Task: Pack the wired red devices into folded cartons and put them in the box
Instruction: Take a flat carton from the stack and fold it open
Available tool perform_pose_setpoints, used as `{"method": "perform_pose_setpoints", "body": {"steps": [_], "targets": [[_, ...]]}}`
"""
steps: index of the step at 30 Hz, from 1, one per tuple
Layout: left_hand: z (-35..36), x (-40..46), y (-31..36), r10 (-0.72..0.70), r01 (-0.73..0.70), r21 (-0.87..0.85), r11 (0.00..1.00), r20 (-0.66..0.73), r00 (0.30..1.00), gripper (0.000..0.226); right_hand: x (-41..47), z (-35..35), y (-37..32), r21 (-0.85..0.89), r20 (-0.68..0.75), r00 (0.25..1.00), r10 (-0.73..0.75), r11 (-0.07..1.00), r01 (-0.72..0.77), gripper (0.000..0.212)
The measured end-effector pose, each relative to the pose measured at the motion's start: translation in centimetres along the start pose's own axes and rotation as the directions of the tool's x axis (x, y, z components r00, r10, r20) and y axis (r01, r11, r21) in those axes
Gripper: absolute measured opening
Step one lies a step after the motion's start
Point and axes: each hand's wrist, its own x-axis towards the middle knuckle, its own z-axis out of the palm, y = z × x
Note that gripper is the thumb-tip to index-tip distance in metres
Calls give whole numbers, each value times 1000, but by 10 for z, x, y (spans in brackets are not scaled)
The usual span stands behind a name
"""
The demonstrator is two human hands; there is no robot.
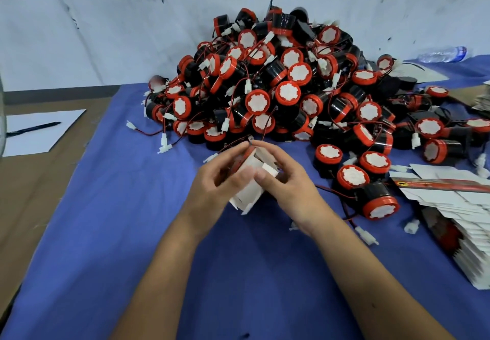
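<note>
Both hands hold a small white carton (pixel 248 194) above the blue cloth, its top flaps open. A red device (pixel 242 160) sits partly inside the carton's mouth, mostly hidden. My left hand (pixel 220 180) grips the carton's left side and the device's red rim. My right hand (pixel 281 178) grips the carton's right side, thumb on a flap. Behind them rises a large heap of red-and-black wired devices (pixel 281 82). A stack of flat white cartons (pixel 458 223) lies at the right.
The blue cloth (pixel 132 233) covers a brown table. A white paper sheet (pixel 37 130) with a black pen (pixel 33 128) lies at the left. A plastic bottle (pixel 441 54) lies at the far right by the wall. Loose white connectors dot the cloth.
</note>
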Motion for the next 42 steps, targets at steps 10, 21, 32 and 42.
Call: {"method": "perform_pose_setpoints", "body": {"steps": [10,21,32,42], "targets": [[7,1,-14,-70,73,83,994,-40,997,95,3,-5,1,7,-382,923,39,999,-39,31],[38,5,-20,-58,-6,-211,977,-299,952,39,0,0,2,-175,-141,989,46,982,-71,37],[19,8,-15,7,-53,-108,993,-389,921,35,-4,-5,-4,277,175,980,95,950,-141,56],[17,2,-8,-15,18,-92,996,31,999,78,-2,-5,-5,223,-100,986,132,969,-107,22]]}}
